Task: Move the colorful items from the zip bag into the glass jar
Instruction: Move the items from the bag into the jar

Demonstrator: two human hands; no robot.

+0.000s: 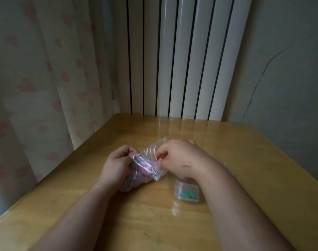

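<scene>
At the far left we see a cream curtain printed with pink hearts [45,87], hanging beside a light-brown wooden surface [118,223]. Moving right we come to the left hand [116,165]. Its fingers [126,150] are curled round the left side of a crumpled clear plastic zip bag [151,151]. The bag's lower end is down by the surface, though we cannot tell whether it touches. Through the plastic we make out pink and purplish items [147,169], too blurred for us to count or to tell their shape.

The right hand [180,158] grips the bag's right side, with thumb and fingers pinching the plastic near its upper edge. We cannot tell whether any fingertip reaches inside the opening.

Under the right wrist a clear glass jar [174,187] stands on the surface, partly hidden by the forearm and just beside the bag's lower right corner. Two green pieces [188,193] lie on its bottom.

Behind the surface rises a white ribbed radiator [172,60]. Further right is a grey wall [290,51] with a thin crack [261,75] running down it.
</scene>
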